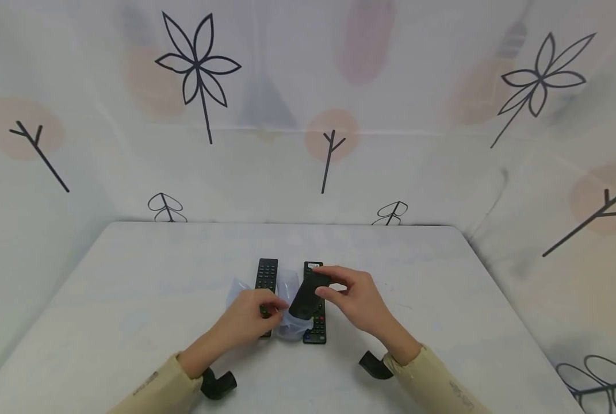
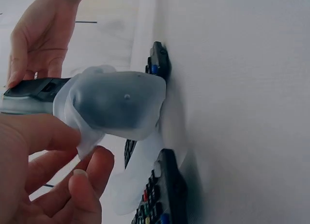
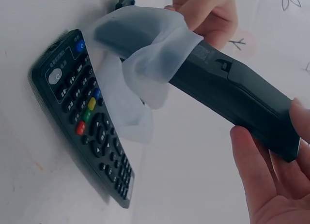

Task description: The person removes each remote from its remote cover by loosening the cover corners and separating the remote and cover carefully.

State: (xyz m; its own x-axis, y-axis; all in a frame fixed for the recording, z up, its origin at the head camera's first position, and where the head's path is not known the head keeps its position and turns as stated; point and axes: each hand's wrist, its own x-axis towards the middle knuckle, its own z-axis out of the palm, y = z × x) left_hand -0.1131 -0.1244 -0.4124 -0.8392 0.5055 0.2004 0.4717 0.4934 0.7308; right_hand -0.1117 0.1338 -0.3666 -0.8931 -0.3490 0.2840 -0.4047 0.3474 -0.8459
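A black remote control is held tilted above the table, back side showing in the right wrist view, with one end inside a translucent, bluish soft sleeve. My right hand grips the bare end between thumb and fingers. At the sleeve's bunched open rim, my left hand pinches the material. Two more black remotes lie buttons up on the table: a left remote, partly hidden by my left hand, and a right remote, partly covered in the head view by the held one.
More translucent sleeve material lies between the two resting remotes, and another piece lies left of the left remote. The white table meets a patterned cloth backdrop. Black curved devices sit at both wrists.
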